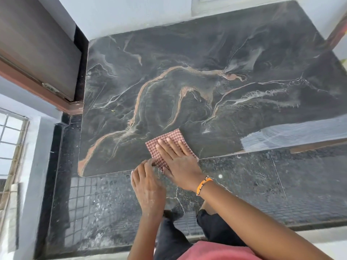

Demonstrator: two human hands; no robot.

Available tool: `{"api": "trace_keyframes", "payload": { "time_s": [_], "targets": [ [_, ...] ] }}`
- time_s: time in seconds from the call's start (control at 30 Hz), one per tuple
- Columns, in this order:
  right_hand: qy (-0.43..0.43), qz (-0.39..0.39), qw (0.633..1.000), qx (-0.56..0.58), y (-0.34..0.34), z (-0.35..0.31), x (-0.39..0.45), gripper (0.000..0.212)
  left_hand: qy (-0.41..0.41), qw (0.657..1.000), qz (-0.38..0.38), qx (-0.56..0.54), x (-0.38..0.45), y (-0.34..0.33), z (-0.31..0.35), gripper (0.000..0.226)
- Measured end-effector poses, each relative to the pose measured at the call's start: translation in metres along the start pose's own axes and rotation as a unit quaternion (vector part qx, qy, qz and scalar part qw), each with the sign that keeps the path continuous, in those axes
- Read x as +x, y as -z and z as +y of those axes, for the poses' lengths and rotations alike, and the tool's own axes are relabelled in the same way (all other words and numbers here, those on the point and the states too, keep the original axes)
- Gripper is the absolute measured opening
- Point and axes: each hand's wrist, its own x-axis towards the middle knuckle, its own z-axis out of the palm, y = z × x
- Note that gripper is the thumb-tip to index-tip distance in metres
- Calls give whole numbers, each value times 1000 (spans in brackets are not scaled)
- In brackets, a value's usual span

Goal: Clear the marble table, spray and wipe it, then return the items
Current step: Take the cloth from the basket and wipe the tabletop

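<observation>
The dark marble table with orange and white veins fills the middle of the view, with nothing standing on it. A red-and-white checked cloth lies at its near edge. My right hand presses flat on the cloth with straight fingers. My left hand is at the table's near edge, its fingertips curled at the cloth's lower left corner; whether they pinch it I cannot tell. A pale wet smear shows on the marble to the right of the cloth.
A dark speckled floor lies under and in front of the table. A brown wooden door stands at the left, a barred window lower left. White walls border the table's far side. My legs stand below.
</observation>
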Motion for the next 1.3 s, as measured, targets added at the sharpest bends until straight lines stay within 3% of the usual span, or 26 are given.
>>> {"api": "trace_keyframes", "payload": {
  "time_s": [0.07,0.17,0.33,0.5,0.67,0.77,1.0,1.1,1.3],
  "targets": [
    [40,0,999,-22,1,25,-10,68,5,1000,-7,9,-2,-3,10,58],
    [7,-1,1000,-15,4,74,-35,73,-27,999,-23,35,-1,-11,30,63],
    [-151,8,988,31,18,166,-88,75,-81,992,-62,71,-2,-24,69,74],
    [-347,34,934,80,26,268,-149,86,-116,985,-88,97,-12,-34,80,78],
    [-420,83,897,109,23,274,-164,85,-107,985,-92,104,-12,-36,75,80],
    [-381,68,915,110,17,232,-147,77,-96,987,-96,83,-12,-35,78,82],
    [-141,26,985,92,0,92,-73,69,-113,984,-97,101,-7,-39,72,83],
    [-87,7,995,39,-4,81,-60,70,-125,981,-91,118,-6,-42,73,80],
    [-69,28,997,23,-1,117,-81,76,-130,978,-99,134,-13,-41,85,71]
  ]
}}
